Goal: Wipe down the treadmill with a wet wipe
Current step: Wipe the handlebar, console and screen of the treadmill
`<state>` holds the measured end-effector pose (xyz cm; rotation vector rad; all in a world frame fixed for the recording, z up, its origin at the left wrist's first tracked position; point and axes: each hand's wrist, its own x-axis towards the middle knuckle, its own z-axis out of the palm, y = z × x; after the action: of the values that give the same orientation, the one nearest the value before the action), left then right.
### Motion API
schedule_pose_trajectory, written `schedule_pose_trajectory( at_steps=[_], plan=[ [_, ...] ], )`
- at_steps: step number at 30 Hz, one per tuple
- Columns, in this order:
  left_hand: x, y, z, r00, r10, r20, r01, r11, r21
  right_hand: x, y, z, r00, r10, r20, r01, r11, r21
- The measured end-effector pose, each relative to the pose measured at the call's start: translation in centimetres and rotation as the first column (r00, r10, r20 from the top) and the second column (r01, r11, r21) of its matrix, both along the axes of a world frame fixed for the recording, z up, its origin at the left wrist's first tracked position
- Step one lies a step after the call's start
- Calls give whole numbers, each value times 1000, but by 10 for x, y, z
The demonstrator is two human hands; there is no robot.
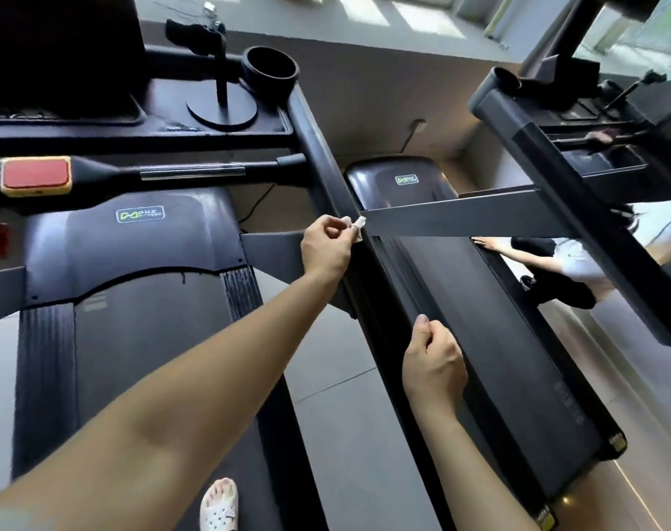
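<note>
I stand on a black treadmill [142, 339] with a red stop button [35, 176] on its front bar. Its right handrail [318, 147] runs diagonally from the cup holder down toward me. My left hand [326, 249] reaches across and pinches a small crumpled white wet wipe [356, 226], pressing it against the handrail where a grey crossbar meets it. Lower on the same rail, my right hand [433, 364] has its fingers curled round the rail, thumb pointing up along it.
A second treadmill [491, 320] stands close on the right, with another person [571, 262] bending beside it, hand on its edge. A round black cup holder [270, 69] and a phone stand [221, 105] sit on the console. My shoe [219, 505] is on the belt.
</note>
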<state>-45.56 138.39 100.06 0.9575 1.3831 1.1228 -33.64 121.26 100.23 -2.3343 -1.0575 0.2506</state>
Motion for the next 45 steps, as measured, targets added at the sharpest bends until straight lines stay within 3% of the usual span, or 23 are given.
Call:
schedule_pose_trajectory(
  at_steps=[4, 9, 13, 16, 19, 23, 26, 33, 36, 39, 42, 45],
  plan=[
    [15, -68, -24, 976, 21, 218, -9, 999, -54, 0, 4, 1, 999, 3, 36, -2, 1000, -23],
    [17, -181, -29, 918, -173, 357, 252, 949, -189, 2, 3, 1, 997, 39, 62, -35, 997, -66],
    [7, -106, -32, 936, -105, 336, 153, 981, -121, 1, 5, 1, 997, 22, 70, -17, 997, -73],
    [-5, -24, -31, 943, 84, 322, -23, 982, -187, -1, 4, 1, 997, 19, 69, -13, 996, -86],
    [-2, -19, -31, 939, 169, 299, -103, 969, -226, 0, 3, 1, 998, 26, 63, -21, 997, -78],
    [11, -106, -44, 910, 86, 406, 57, 944, -326, 1, 3, 0, 996, 47, 75, -42, 996, -76],
    [7, -121, -47, 919, 18, 393, 138, 921, -364, 1, 3, -1, 995, 53, 80, -47, 996, -74],
    [-16, 34, -27, 926, 228, 301, -140, 947, -288, 1, 1, -3, 997, 35, 69, -30, 997, -72],
    [-10, 11, -25, 947, 200, 251, -128, 953, -276, 1, 3, 0, 998, 18, 62, -14, 998, -63],
    [-5, -62, -25, 975, 62, 211, -13, 974, -226, 1, 5, 2, 998, 7, 58, -3, 998, -58],
    [2, -98, -18, 990, -53, 132, 50, 998, 31, 0, 5, 2, 999, 3, 35, -1, 998, -60],
    [17, -91, -10, 982, -161, -95, 183, 930, 319, 1, 4, 3, 1000, -3, 20, 5, 998, -59]
  ],
)
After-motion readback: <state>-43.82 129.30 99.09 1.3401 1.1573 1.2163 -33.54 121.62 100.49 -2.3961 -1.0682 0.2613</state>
